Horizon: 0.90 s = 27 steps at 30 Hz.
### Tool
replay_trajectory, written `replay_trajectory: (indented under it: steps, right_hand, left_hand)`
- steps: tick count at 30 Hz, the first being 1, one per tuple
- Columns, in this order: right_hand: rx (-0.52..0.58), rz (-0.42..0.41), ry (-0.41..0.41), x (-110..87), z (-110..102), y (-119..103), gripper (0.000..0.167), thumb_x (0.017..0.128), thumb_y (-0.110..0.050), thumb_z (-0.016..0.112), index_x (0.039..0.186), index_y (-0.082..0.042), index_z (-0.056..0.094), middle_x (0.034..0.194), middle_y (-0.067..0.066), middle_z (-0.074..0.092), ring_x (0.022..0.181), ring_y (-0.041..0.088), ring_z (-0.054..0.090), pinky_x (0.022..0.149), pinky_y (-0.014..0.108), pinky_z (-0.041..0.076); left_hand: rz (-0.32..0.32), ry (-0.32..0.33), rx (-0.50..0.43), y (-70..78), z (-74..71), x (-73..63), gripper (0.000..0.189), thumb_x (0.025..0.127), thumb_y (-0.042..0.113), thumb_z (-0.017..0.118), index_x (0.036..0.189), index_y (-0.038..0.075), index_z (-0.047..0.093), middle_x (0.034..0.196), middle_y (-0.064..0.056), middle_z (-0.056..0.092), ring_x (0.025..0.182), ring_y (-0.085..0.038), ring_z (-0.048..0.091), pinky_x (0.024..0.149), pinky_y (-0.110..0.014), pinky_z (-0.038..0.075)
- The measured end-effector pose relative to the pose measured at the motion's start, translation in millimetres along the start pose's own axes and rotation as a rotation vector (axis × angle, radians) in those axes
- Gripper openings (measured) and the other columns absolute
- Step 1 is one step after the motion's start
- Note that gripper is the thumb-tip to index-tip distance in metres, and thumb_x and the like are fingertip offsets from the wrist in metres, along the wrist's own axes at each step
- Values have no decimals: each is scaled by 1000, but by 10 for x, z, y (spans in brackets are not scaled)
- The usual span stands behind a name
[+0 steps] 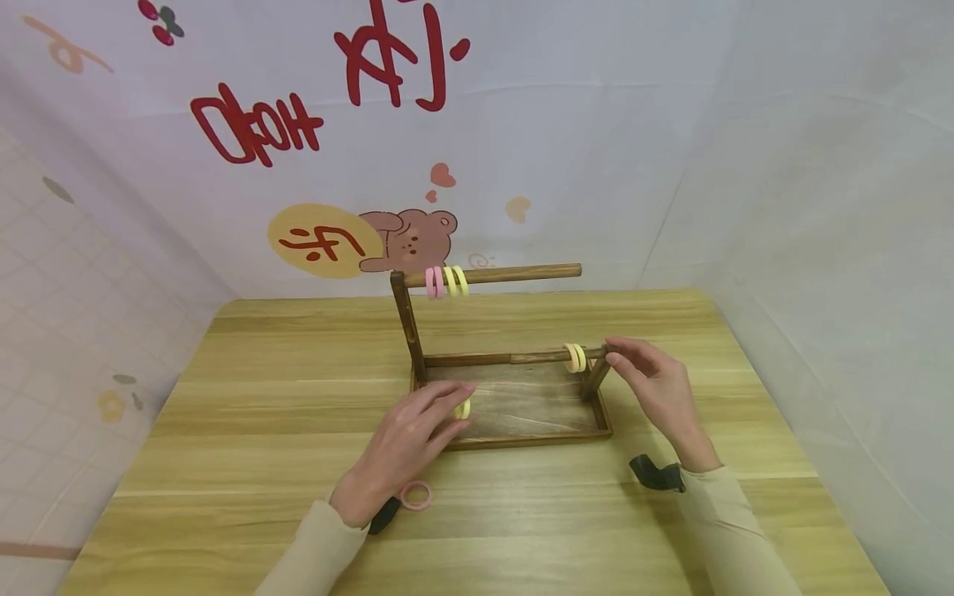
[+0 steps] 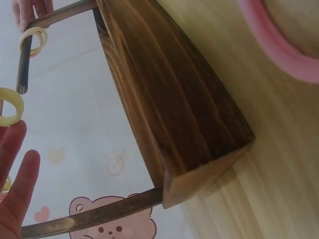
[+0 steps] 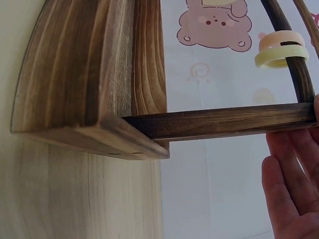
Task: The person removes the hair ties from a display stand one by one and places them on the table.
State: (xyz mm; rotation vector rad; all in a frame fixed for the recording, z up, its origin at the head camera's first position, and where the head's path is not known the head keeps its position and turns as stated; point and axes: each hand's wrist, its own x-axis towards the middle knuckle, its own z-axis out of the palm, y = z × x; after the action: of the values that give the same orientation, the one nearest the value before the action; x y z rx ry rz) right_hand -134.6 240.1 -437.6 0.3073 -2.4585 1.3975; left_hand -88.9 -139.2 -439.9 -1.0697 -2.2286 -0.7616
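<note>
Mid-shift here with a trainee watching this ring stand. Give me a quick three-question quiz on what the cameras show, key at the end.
1. How many rings hang on the upper bar, and in which colours?
2. True or false: the left hand holds a pink ring.
3. What is the right hand touching?
A) the tabletop
B) the short post
C) the upper bar

Key:
1. Four: two pink, two yellow.
2. False; it holds a yellow ring.
3. B
</note>
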Motion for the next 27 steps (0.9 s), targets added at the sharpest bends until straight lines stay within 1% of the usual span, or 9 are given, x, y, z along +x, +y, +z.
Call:
replay_trajectory:
  steps: [1,3,6,8,12,14,22,27]
  right_hand:
    - [2,0,0,-2,0,-1,26,101,-16,70,126,-8,74,119,14,74,103,-6,65,85,12,51]
    - [1,-2,-2,-1,-2,-1,26,101,-15,70,126,-8,74,120,14,74,103,-6,65,85,12,51]
    - [0,-5,-5,4,-6,-6,27,102,-16,70,127,-8,73,121,13,74,104,-6,65,86,12,51]
    - [-1,-6,-6,7,-8,-11,27,102,-16,70,127,-8,73,121,13,74,104,-6,65,87,12,51]
    - [-1,0,-8,8,-12,-16,27,102,-18,70,127,-8,73,121,12,74,104,-6,65,88,13,51]
    - [-1,2,-8,14,-11,-15,27,102,-19,70,127,-7,73,121,12,74,104,-7,65,88,12,51]
    - [1,14,0,16,-15,-9,27,101,-19,71,126,-7,74,121,13,74,103,-7,65,86,11,51]
    - [0,15,0,15,-13,-20,28,101,-20,71,126,-8,74,121,12,74,104,-7,65,87,12,51]
  left_hand:
    - [4,1,-1,2,-2,-7,40,104,30,64,135,4,67,126,-9,69,104,-22,71,88,-38,59]
    - [6,-4,-1,5,-7,-24,40,106,32,60,133,3,68,127,-9,69,105,-22,71,90,-37,59]
    - [6,-12,-2,13,-21,-50,41,106,33,59,131,2,68,126,-9,69,107,-23,70,92,-37,58]
    - [1,-24,1,21,-33,-68,40,105,32,61,130,2,68,126,-9,68,109,-23,70,93,-36,58]
    - [8,-41,5,36,-53,-108,40,96,23,75,130,3,69,126,-9,68,109,-23,70,94,-36,58]
    - [15,-49,7,39,-60,-127,41,93,20,77,130,4,69,125,-8,68,108,-23,70,93,-36,58]
    - [56,-94,18,57,-77,-205,40,94,20,77,131,7,69,126,-9,67,108,-22,69,91,-36,59]
    - [96,-143,25,59,-80,-249,40,94,19,77,131,7,69,125,-10,67,109,-22,68,90,-34,58]
